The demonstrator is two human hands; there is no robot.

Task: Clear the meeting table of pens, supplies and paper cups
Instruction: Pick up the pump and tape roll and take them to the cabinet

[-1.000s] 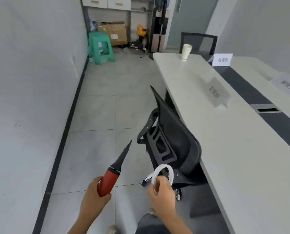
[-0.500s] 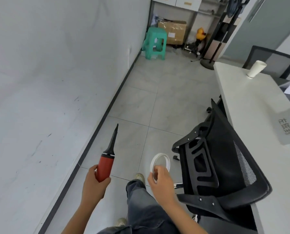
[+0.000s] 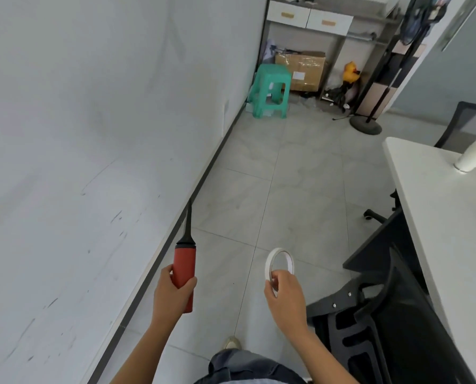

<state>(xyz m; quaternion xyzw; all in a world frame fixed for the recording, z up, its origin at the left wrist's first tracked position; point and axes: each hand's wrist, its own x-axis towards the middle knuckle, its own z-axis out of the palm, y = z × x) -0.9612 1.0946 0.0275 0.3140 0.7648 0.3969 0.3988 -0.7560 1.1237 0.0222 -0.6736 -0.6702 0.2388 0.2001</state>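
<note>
My left hand (image 3: 173,295) grips a red hand pump (image 3: 184,266) with a long black nozzle that points up and away. My right hand (image 3: 286,296) pinches a white tape roll (image 3: 270,266) by its lower rim and holds it upright over the floor. Both hands are out in front of me, above the grey tiles and left of the meeting table (image 3: 436,217). A white paper cup (image 3: 473,159) stands near the table's far corner at the right edge of view.
A black mesh office chair (image 3: 397,328) sits tucked at the table, close to my right arm. A white wall (image 3: 79,134) runs along the left. Far ahead are a green plastic stool (image 3: 271,91), a cardboard box (image 3: 303,69) and a stand base (image 3: 365,126).
The view has swung left, away from the table, and I have stepped forward along the aisle. Both hands keep their grips on the pump and the tape roll.
</note>
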